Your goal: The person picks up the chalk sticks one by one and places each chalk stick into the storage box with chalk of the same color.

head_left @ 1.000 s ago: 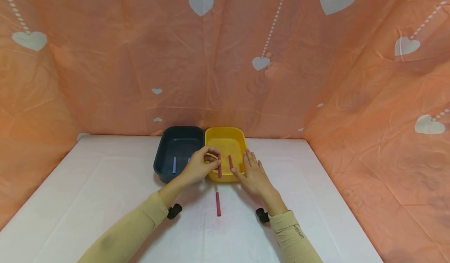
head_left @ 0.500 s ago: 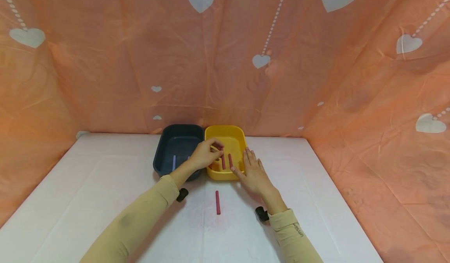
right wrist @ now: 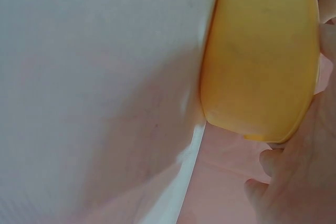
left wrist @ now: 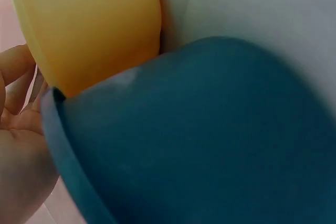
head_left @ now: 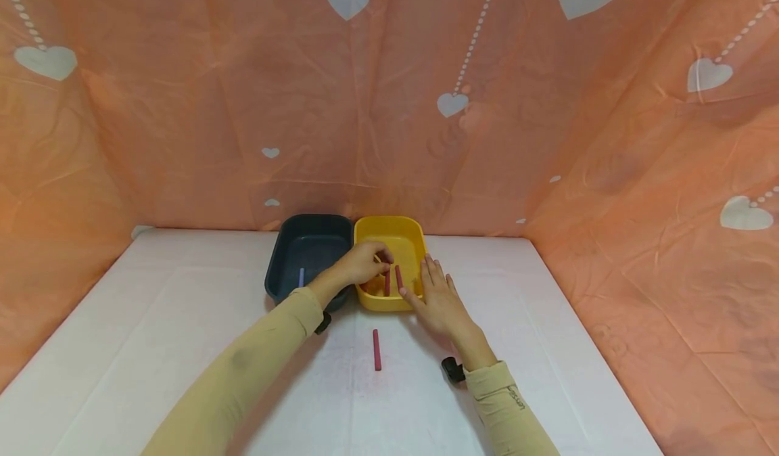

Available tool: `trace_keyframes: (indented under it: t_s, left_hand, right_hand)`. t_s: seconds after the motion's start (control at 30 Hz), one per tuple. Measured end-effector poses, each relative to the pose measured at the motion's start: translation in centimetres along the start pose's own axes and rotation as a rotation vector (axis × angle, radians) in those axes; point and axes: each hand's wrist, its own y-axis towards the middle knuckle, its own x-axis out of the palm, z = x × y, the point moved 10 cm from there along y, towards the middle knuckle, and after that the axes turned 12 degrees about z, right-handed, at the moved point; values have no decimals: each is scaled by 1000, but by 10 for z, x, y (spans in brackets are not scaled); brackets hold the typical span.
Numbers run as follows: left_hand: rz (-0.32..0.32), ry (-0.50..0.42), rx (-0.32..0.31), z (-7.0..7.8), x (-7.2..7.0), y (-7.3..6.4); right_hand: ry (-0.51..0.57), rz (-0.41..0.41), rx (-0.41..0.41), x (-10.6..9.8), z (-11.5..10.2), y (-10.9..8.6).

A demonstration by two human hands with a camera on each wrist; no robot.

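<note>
The person's left hand (head_left: 364, 263) reaches over the left edge of a yellow bin (head_left: 382, 304), fingers bent, thumb and forefinger at the upper end of a red stick (head_left: 387, 284); whether they pinch it or only hover by it cannot be told. That stick is inside the yellow bin, near the front wall, just beside a second red stick (head_left: 398, 277). The right hand (head_left: 443, 304) lies with straight fingers along the bin's right rim, thumb spread toward the front right corner, gripping nothing. The hands are apart, the two sticks between them, leaving a narrow gap over the front of the bin, while its rear half offers more room. A dark blue bin (head_left: 312, 256) stands at its left, the two rims side by side, and the left forearm crosses the blue bin's front right corner, covering part of it; a purple stick (head_left: 301, 277) shows inside. Both bins stand close to the back edge of the white worktop (head_left: 182, 321), where an orange cloth wall (head_left: 395, 158) rises, but well in from the side edges. A third red stick (head_left: 376, 350) lies on the worktop in front of the yellow bin, between the forearms and touching neither.
</note>
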Motion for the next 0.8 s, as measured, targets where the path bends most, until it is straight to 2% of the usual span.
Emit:
trace_keyframes:
  t_s: [0.3,0.6,0.8]
  left_hand:
    - [-29,128,39,4,7,10]
    - [-30,350,62,-3,15,21]
    - [-14,409,90,-5,19,22]
  right_hand:
    - [-2,-1,5,-1,0,0]
    - [4,13,-3,-1,-2,0]
    - [9,9,3,-2,-2,-1]
